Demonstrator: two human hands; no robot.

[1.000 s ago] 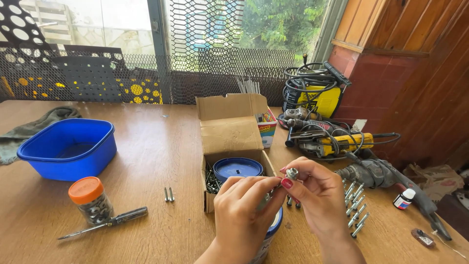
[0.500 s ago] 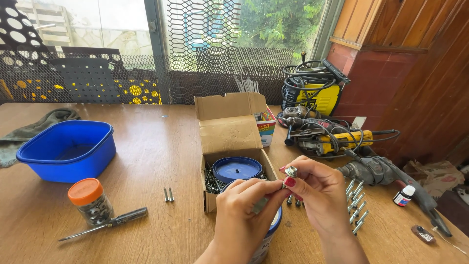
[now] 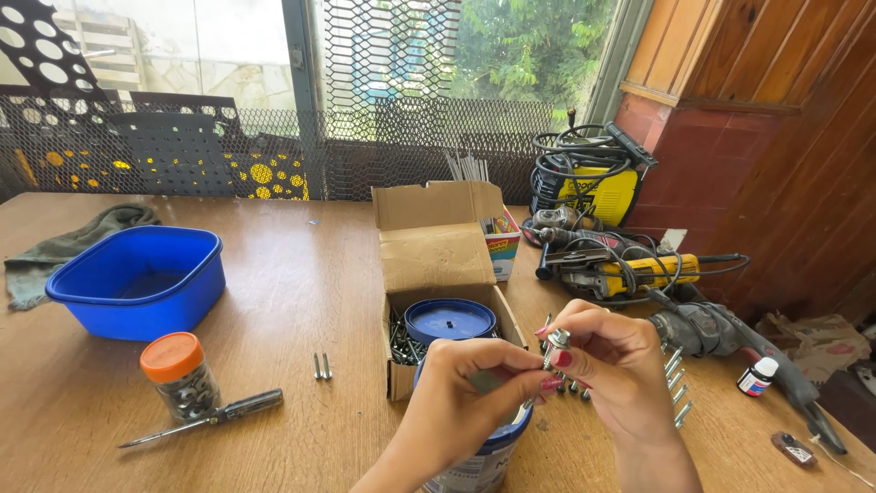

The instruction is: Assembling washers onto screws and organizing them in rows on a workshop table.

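Both hands, left hand [image 3: 461, 402] and right hand [image 3: 613, 365], pinch a small metal bolt [image 3: 554, 347] between fingertips, held above the blue tub [image 3: 484, 456] just before the open cardboard box [image 3: 438, 260].

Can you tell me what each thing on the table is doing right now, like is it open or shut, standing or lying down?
Bolt: pinched between both hands, over the tub.
Left hand: fingers closed on the bolt.
Right hand: fingers closed on the bolt.
Cardboard box: open, flaps up.
Blue basin: upright, open.
Jar: standing, orange lid on.
Screwdriver: lying flat.
Small bottle: standing, capped.
Cloth: crumpled beside the basin.
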